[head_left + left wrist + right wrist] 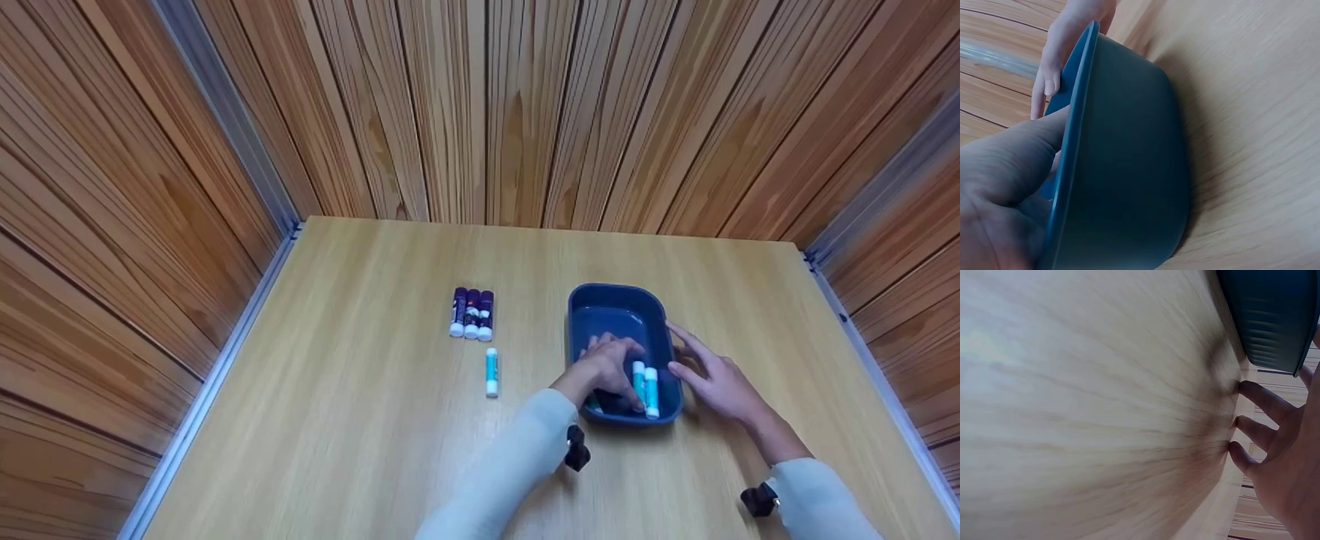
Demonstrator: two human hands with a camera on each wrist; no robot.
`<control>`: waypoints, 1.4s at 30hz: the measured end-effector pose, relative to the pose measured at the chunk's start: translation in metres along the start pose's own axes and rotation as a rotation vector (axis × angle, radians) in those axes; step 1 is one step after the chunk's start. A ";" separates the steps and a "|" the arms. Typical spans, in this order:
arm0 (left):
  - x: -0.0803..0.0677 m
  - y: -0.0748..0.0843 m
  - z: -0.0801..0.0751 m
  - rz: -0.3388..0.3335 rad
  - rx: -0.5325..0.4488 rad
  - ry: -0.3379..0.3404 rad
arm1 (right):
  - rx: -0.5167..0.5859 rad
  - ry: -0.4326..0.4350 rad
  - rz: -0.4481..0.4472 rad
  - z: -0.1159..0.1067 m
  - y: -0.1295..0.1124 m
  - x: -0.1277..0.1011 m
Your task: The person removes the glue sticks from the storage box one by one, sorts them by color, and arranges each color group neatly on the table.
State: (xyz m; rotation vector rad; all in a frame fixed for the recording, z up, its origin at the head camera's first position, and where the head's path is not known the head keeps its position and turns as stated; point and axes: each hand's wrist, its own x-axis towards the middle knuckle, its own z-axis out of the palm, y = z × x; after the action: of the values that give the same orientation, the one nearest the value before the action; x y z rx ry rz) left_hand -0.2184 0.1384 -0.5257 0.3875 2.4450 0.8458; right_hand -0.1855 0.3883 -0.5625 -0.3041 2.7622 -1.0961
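Observation:
My left hand (609, 369) reaches down into a dark blue plastic bin (616, 294), its thumb and fingers spread beside two teal-and-white glue sticks (652, 392). Part of another stick (595, 406) shows under the wrist; the palm side is hidden in the head view. In the left wrist view the thumb (1022, 149) goes over the bin's rim. My right hand (716, 379) is at the bin's right side, thumb and a finger against the rim. The right wrist view shows its other fingertips (1266, 404) resting on the table.
Left of the bin, three purple glue sticks (472, 313) with white ends lie side by side on the wooden table (360, 375). One teal glue stick (492, 373) lies just below them. Wood-plank walls (517, 112) enclose the table's back and sides.

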 end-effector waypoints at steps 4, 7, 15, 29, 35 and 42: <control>0.000 0.000 0.002 -0.003 0.055 -0.006 | 0.002 0.000 0.007 0.001 -0.001 -0.001; 0.004 0.001 0.004 -0.006 0.119 0.000 | 0.009 -0.004 0.012 0.001 0.000 0.000; 0.034 -0.006 0.026 0.001 0.312 -0.010 | -0.027 0.017 0.006 0.003 0.000 0.000; 0.004 0.002 0.003 0.037 0.195 -0.010 | -0.008 0.001 0.018 0.001 0.000 0.000; 0.000 0.003 -0.007 0.046 0.181 -0.049 | -0.004 -0.012 0.032 0.002 0.001 0.001; 0.002 0.003 -0.010 0.074 0.188 -0.069 | -0.002 -0.001 0.018 0.002 -0.002 0.000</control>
State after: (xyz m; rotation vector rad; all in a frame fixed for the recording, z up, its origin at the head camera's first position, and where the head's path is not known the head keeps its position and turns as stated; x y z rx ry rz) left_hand -0.2252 0.1359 -0.5177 0.5695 2.4661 0.6225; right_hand -0.1852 0.3860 -0.5626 -0.2801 2.7595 -1.0890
